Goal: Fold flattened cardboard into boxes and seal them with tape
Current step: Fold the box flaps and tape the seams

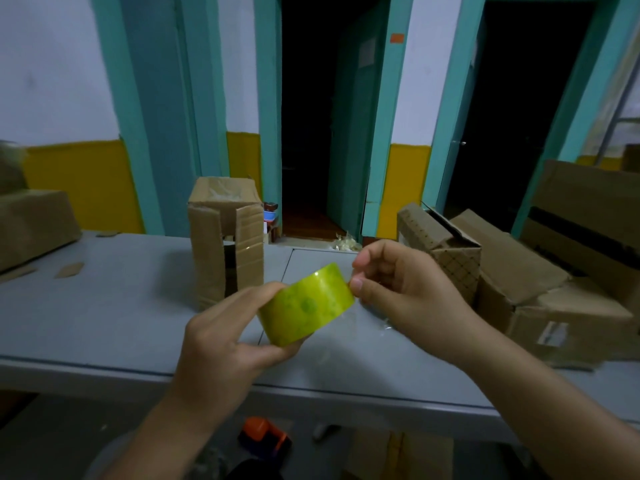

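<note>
— Largest entry?
— Grey table (104, 323), running from nine to three o'clock.

— Cardboard?
— Pile of worn boxes (519, 271) on the table at three o'clock, flaps loose. One brown box (31, 223) at nine o'clock, partly out of view. One upright box (225, 251) at eleven o'clock of the hands, standing on end, with a gap between the two flaps facing the camera.

— Hands?
— Left hand (221, 344), at seven o'clock of centre, grips the tape roll, fingers curled under it and over its top. Right hand (405, 292), at three o'clock of the roll, fingers curled, thumb and forefinger pinching at the roll's rim. Whether a tape end is lifted: cannot tell.

— Tape?
— Yellow-green tape roll (306, 304), centre, held above the table between both hands.

— Smallest?
— Cardboard scraps (71, 270), flat on the table at nine o'clock.
</note>
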### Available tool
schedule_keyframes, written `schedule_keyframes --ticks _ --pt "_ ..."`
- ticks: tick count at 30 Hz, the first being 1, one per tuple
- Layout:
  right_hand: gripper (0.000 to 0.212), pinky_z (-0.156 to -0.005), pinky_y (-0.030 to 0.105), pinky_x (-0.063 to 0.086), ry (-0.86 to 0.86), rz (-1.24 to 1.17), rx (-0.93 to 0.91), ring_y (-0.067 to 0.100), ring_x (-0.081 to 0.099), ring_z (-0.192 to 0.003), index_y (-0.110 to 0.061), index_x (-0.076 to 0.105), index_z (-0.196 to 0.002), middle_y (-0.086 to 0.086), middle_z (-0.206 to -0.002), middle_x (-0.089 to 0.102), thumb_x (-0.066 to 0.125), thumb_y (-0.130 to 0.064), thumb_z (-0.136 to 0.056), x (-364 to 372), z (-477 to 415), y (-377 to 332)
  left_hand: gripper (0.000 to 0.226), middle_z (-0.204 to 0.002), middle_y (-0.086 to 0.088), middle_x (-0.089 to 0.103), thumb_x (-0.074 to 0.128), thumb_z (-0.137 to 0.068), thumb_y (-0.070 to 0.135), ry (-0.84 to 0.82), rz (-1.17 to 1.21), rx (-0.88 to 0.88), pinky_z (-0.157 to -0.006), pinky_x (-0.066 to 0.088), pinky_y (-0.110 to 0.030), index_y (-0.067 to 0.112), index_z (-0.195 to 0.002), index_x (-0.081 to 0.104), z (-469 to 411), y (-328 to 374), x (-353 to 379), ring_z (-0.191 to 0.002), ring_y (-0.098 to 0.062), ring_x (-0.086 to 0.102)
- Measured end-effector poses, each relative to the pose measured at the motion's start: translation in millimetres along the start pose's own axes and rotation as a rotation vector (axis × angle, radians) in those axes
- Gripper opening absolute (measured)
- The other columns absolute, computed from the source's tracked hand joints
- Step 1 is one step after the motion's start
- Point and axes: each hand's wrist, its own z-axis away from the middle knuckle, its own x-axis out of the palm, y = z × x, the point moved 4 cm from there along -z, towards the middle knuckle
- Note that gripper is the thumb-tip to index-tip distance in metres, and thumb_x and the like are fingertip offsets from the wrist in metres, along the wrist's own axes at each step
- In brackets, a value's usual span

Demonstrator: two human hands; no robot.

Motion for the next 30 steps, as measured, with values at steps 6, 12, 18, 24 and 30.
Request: schedule_keyframes --ticks 6,12,18,24,30 --pt "0.014 -0.080 0.032 0.058 -0.015 0.090 -0.018 0.014 0.064 -0.087 -0.018 0.058 -0.110 0.000 -0.094 0.065 0.060 -0.007 -0.102 9 2 -2 0.049 -0.109 0.005 0.071 0.082 -0.082 0.036 -0.001 -0.010 0.002 -0.091 0.048 -0.011 0.012 -0.123 0.067 4 0 0 -0.106 0.002 0.064" --pt "0.015 -0.074 0.030 0.052 -0.025 0.195 -0.003 0.015 0.055 -0.083 -0.024 0.050 -0.109 0.001 -0.093 0.057 0.048 -0.009 -0.107 22 9 -4 0.042 -0.109 -0.005 0.072 0.077 -0.087 0.031 0.020 -0.095 0.155 -0.108 0.047 -0.019 0.007 -0.120 0.065 8 14 -4 -0.111 -0.012 0.065" --pt "0.031 -0.069 0.006 0.043 0.086 0.377 -0.051 -0.006 0.055 -0.078 -0.043 0.042 -0.094 -0.015 -0.085 0.055 0.042 -0.014 -0.106 22 12 -14 0.050 -0.115 0.001 0.068 0.080 -0.081 0.034 0.019 -0.023 0.064 -0.101 0.049 -0.017 0.011 -0.122 0.063 13 15 -4 -0.112 -0.007 0.064" --pt "0.023 -0.084 0.035 0.058 -0.030 0.169 -0.077 0.012 0.065 -0.095 -0.031 0.060 -0.121 -0.009 -0.102 0.065 0.050 -0.016 -0.108 17 16 -10 0.047 -0.108 0.007 0.074 0.083 -0.075 0.036 0.047 0.095 -0.158 -0.084 0.058 -0.032 0.019 -0.116 0.070 24 2 -7 -0.105 -0.009 0.070" --pt "0.031 -0.088 0.046 0.061 0.034 -0.056 -0.053 0.022 0.072 -0.097 -0.017 0.075 -0.118 0.005 -0.102 0.076 0.054 -0.036 -0.105 13 16 -1 0.046 -0.102 0.006 0.074 0.085 -0.075 0.039 0.062 0.037 -0.181 -0.074 0.056 -0.038 0.016 -0.112 0.072 29 2 -6 -0.097 -0.011 0.069"
